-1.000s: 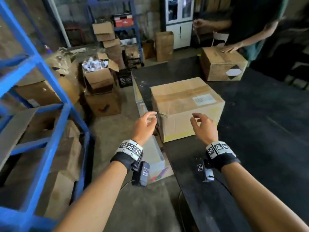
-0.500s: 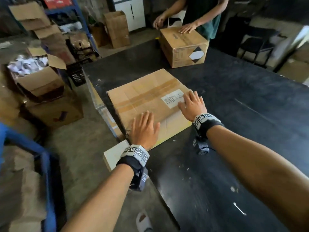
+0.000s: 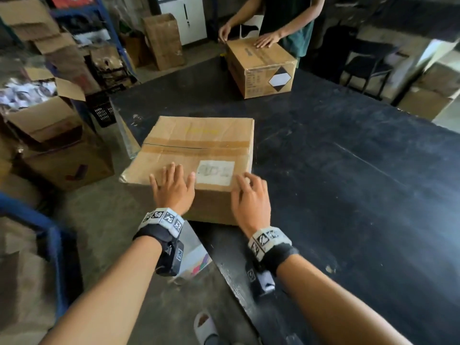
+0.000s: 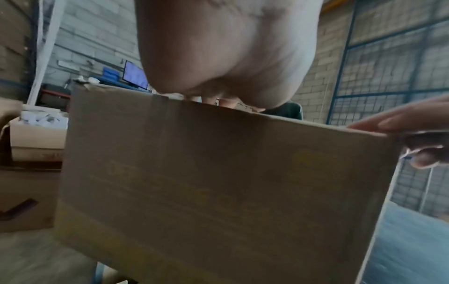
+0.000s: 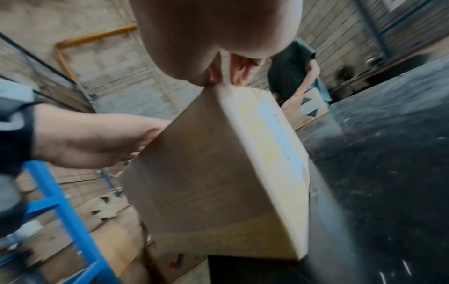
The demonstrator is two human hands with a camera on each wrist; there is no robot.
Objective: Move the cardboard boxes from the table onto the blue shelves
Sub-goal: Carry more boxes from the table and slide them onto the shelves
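A taped cardboard box (image 3: pixel 199 145) with a white label lies at the near left corner of the black table (image 3: pixel 348 195), its left corner past the table's edge. My left hand (image 3: pixel 171 188) lies flat on its top by the near edge, fingers straight. My right hand (image 3: pixel 249 195) holds the near right corner, fingers on top (image 4: pixel 401 123), thumb lower beside the edge. The box's front face (image 4: pixel 218 182) fills the left wrist view. A second cardboard box (image 3: pixel 261 68) stands at the table's far end. A blue shelf frame (image 3: pixel 54 245) stands low on my left.
Another person (image 3: pixel 286 21) stands at the far end with both hands on the second box. Open and stacked cartons (image 3: pixel 57 135) crowd the floor on the left, beside a black crate (image 3: pixel 104 113). A white box (image 3: pixel 194 255) sits on the floor below my left wrist.
My hands went from hovering before the box to lying on its top, then slid back to its near edge. The box has turned and come closer to me.
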